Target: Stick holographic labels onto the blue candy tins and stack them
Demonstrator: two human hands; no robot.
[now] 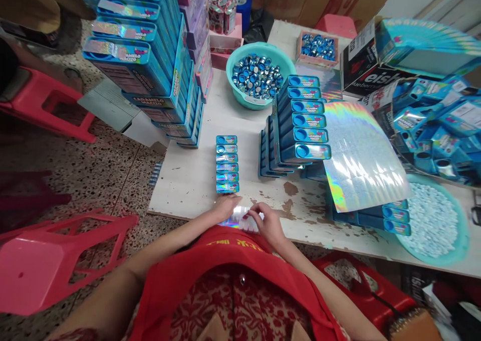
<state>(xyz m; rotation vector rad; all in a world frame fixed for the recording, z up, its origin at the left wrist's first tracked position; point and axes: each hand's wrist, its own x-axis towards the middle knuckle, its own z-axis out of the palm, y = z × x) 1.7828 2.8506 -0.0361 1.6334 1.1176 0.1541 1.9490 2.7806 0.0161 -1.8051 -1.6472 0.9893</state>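
Fingers of my left hand (224, 208) lie close together at the left edge of a small, shiny, rainbow-reflecting sheet (241, 217), at the bottom centre of the frame along the near edge of the white, scuffed wooden tabletop (188, 180); I cannot tell whether they grip it. My right hand (266, 221) is over the sheet's right side, thumb and forefinger bent nearly together, though I cannot tell whether anything is pinched between them.

Just beyond my left hand, six narrow blue printed packs (227, 164) form a column. To their right, near the centre, stands a tall stack of blue packs (304, 118), with a large iridescent sheet (363, 155) beside it. A round turquoise plastic basin (259, 103) of blue and silver caps (257, 76) sits above centre, while another turquoise basin (464, 235), filled with pale blue pieces (432, 220), is at lower right.
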